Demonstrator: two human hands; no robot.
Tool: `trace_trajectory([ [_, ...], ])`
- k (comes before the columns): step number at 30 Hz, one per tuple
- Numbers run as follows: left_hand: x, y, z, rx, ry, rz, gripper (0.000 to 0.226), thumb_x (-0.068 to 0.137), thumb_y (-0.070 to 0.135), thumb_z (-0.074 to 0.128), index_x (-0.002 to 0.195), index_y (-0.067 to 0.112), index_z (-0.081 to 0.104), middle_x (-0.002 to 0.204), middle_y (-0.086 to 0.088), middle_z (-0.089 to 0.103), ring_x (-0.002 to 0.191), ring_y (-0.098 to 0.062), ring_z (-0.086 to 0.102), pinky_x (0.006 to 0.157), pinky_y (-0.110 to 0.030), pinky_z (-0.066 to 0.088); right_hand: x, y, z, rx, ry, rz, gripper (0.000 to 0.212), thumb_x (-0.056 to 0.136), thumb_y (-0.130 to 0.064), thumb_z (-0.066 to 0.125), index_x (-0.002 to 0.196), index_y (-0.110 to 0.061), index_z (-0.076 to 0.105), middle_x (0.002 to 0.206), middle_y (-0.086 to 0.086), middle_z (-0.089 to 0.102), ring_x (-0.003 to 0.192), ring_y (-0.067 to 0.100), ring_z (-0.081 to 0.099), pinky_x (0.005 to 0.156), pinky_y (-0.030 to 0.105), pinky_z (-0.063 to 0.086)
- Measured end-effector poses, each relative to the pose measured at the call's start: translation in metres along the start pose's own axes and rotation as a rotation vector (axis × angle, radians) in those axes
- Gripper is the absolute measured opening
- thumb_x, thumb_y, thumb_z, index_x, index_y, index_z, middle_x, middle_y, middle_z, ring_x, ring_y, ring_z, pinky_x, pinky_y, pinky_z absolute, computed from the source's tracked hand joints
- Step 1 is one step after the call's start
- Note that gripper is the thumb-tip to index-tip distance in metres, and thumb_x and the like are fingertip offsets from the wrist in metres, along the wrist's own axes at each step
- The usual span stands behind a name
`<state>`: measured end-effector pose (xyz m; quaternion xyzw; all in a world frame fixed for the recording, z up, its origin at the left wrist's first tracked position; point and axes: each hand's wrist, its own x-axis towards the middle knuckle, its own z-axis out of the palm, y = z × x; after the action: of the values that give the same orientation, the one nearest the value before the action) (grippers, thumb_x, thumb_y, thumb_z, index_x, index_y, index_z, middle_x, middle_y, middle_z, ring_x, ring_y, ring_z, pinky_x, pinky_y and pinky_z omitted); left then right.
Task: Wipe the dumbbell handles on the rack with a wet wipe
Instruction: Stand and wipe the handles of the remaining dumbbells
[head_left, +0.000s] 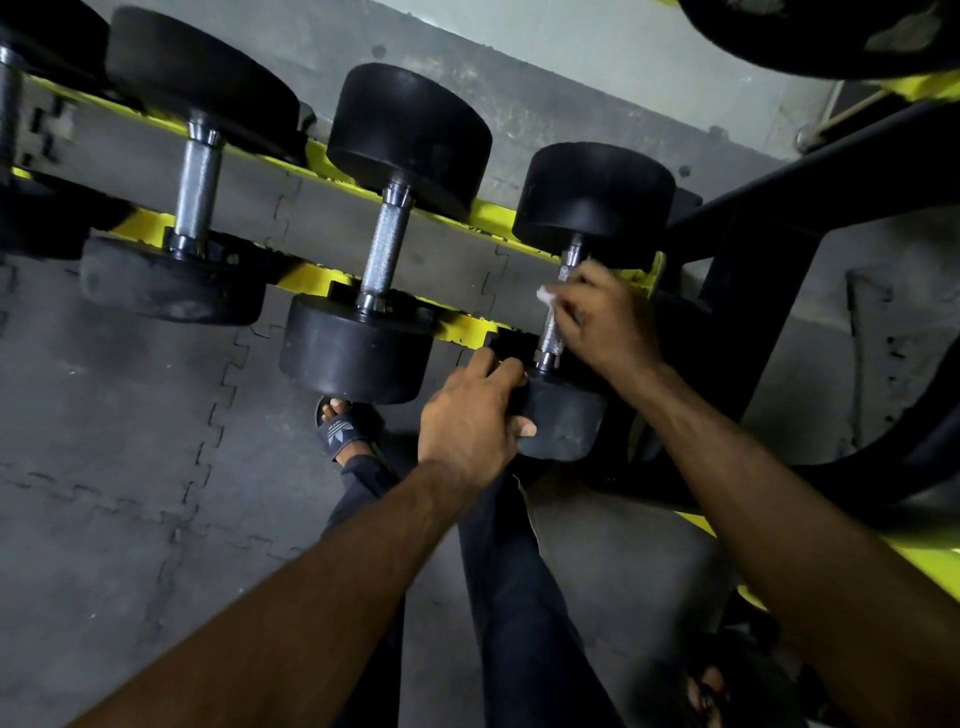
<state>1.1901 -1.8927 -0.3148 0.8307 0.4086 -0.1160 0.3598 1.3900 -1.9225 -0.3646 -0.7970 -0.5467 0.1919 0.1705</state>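
Observation:
Three black dumbbells with knurled steel handles lie across the yellow rack rails (483, 213). My right hand (605, 317) is wrapped around the handle (550, 340) of the rightmost, smallest dumbbell, holding a white wet wipe (545, 295) against the steel; only a small corner of the wipe shows by my fingers. My left hand (475, 421) grips the near black head (563, 421) of that same dumbbell, fingers over its top edge and thumb on its face. The middle dumbbell's handle (384, 254) and the left dumbbell's handle (196, 192) are untouched.
A black rack frame post (737, 270) rises just right of my right hand. Another black weight (810, 36) hangs on an upper tier at top right. Grey interlocking floor mats (130, 441) lie below, with my legs and sandalled foot (345, 428) under the rack.

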Motion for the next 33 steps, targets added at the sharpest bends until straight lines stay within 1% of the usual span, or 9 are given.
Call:
trace_trajectory([
  [2,0.0,0.0,0.0,-0.001,-0.001,0.003,0.043,0.081,0.037,0.077,0.114,0.028,0.051,0.113,0.003,0.044,0.103,-0.025,0.055,0.075,-0.046,0.055,0.017,-0.009,-0.002,-0.232,-0.046,0.013,0.021,0.092,-0.028,0.057,0.098,-0.016,0.073,0.103,0.006,0.055,0.081,0.031,0.061,0.061,0.036,0.05],
  [8,0.0,0.0,0.001,0.004,0.002,-0.006,0.042,0.079,0.037,0.077,0.113,0.028,0.052,0.113,0.004,0.045,0.102,-0.027,0.056,0.072,-0.045,0.054,0.033,-0.047,-0.003,-0.63,-0.615,-0.181,0.02,0.094,-0.015,0.054,0.109,-0.009,0.066,0.115,0.008,0.06,0.097,0.03,0.068,0.061,0.032,0.041],
  [14,0.0,-0.002,-0.001,-0.002,-0.005,0.008,0.043,0.082,0.04,0.075,0.115,0.027,0.052,0.114,0.003,0.044,0.103,-0.026,0.055,0.072,-0.046,0.055,0.052,-0.051,-0.012,-0.732,-0.508,-0.148,0.022,0.092,-0.017,0.059,0.111,-0.013,0.068,0.12,0.004,0.059,0.108,0.026,0.062,0.066,0.032,0.041],
  [17,0.002,-0.002,-0.001,-0.008,-0.004,0.01,0.043,0.079,0.038,0.077,0.113,0.028,0.053,0.113,0.003,0.043,0.102,-0.027,0.054,0.071,-0.044,0.053,0.028,-0.041,-0.012,-0.575,-0.579,-0.29,0.018,0.092,-0.029,0.059,0.102,-0.018,0.068,0.112,0.002,0.061,0.107,0.026,0.06,0.066,0.032,0.043],
  [19,0.002,-0.003,-0.001,-0.009,-0.005,0.016,0.043,0.079,0.038,0.077,0.113,0.028,0.052,0.113,0.003,0.043,0.103,-0.026,0.054,0.071,-0.044,0.054,0.012,-0.027,-0.014,-0.382,-0.475,-0.227,0.018,0.091,-0.032,0.059,0.099,-0.02,0.07,0.103,0.001,0.062,0.102,0.027,0.062,0.067,0.033,0.047],
  [24,0.003,-0.005,-0.001,-0.002,-0.008,0.038,0.044,0.079,0.04,0.076,0.111,0.026,0.05,0.111,0.002,0.042,0.102,-0.027,0.053,0.073,-0.047,0.055,-0.025,-0.01,-0.003,0.106,0.027,0.401,0.007,0.087,-0.028,0.064,0.089,-0.021,0.063,0.083,-0.004,0.066,0.077,0.02,0.063,0.066,0.032,0.051],
  [27,0.004,-0.004,-0.003,0.005,-0.014,0.043,0.044,0.078,0.037,0.077,0.111,0.025,0.051,0.11,0.001,0.043,0.102,-0.028,0.053,0.072,-0.048,0.055,-0.036,-0.014,0.016,0.335,0.056,0.775,0.015,0.083,-0.023,0.068,0.075,-0.019,0.057,0.064,-0.008,0.06,0.064,0.015,0.059,0.062,0.026,0.047],
  [30,0.004,-0.004,-0.003,0.004,-0.008,0.054,0.044,0.077,0.036,0.077,0.11,0.024,0.051,0.11,0.001,0.043,0.101,-0.028,0.054,0.072,-0.048,0.055,-0.021,0.001,0.022,0.697,0.097,0.94,0.011,0.085,-0.011,0.064,0.073,-0.01,0.063,0.065,0.002,0.063,0.055,0.016,0.059,0.056,0.029,0.048],
  [33,0.005,-0.005,-0.004,-0.013,-0.016,0.049,0.044,0.077,0.037,0.077,0.11,0.024,0.052,0.111,0.0,0.043,0.103,-0.028,0.053,0.074,-0.048,0.055,0.009,0.012,0.018,1.018,0.081,1.072,0.02,0.093,-0.009,0.057,0.075,-0.019,0.062,0.06,-0.006,0.057,0.053,0.006,0.047,0.041,0.016,0.032],
])
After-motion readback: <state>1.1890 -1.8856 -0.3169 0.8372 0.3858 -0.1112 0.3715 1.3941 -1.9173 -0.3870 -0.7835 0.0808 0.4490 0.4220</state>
